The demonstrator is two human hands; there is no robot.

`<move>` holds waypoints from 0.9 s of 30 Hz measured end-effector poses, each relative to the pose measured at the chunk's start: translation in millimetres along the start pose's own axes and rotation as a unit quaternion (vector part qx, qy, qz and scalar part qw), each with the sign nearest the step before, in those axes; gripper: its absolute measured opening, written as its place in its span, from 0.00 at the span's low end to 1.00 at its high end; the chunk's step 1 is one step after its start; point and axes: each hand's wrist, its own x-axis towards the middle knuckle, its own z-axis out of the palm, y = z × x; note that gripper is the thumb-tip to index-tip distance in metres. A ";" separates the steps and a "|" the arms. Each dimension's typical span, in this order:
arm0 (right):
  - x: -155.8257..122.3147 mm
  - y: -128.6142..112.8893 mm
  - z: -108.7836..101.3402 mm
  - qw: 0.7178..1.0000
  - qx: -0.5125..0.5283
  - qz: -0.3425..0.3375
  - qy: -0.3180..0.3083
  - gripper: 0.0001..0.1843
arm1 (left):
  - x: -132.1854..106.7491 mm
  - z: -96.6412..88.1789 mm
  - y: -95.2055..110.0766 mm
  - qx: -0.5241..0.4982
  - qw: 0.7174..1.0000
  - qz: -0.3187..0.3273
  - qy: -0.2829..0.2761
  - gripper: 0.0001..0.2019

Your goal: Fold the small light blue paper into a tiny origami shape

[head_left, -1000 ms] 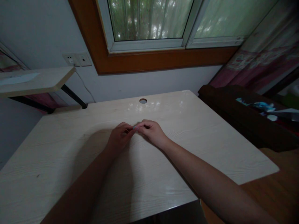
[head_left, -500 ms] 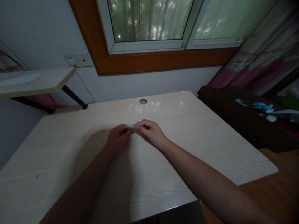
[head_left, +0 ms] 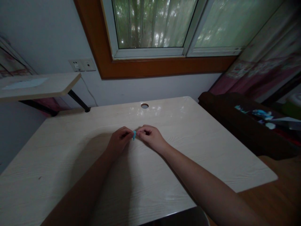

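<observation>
Between my two hands, over the middle of the pale wood-grain table (head_left: 162, 175), is a small turquoise piece (head_left: 134, 135); it is too small for me to make out its kind. My left hand (head_left: 120, 139) pinches it from the left with thumb and forefinger. From the right, the thumb and forefinger of my right hand (head_left: 150, 136) close on its other side. Part of the piece hangs below the fingertips, and the rest is hidden by them.
A round cable hole (head_left: 144, 106) lies near the table's back edge. At the left a raised shelf (head_left: 39, 86) stands on black legs. Along the right side is a dark wooden piece of furniture (head_left: 218, 125) with blue items on it. The wall has sockets (head_left: 82, 65) with a cord.
The turquoise piece has turned between my fingers and now shows a narrower, longer shape hanging down. Both hands stay nearly in place; the whole view has shifted slightly.
</observation>
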 end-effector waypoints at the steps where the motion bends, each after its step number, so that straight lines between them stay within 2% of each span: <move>1: 0.0 -0.4 0.0 1.000 0.000 -0.001 0.002 0.09 | 0.1 -0.1 0.2 -0.002 1.000 -0.002 -0.003 0.11; 13: 0.3 4.8 1.7 0.999 -0.027 -0.018 0.009 0.08 | 1.4 -0.8 -4.5 0.011 0.999 -0.029 -0.022 0.12; 19: 0.0 3.5 1.9 0.998 -0.055 -0.042 -0.006 0.08 | 1.7 0.7 -1.3 0.064 0.997 -0.002 -0.030 0.11; 27: -2.1 -1.6 2.1 0.994 -0.086 -0.067 -0.005 0.08 | -0.3 -1.1 0.4 0.044 0.998 0.016 -0.034 0.12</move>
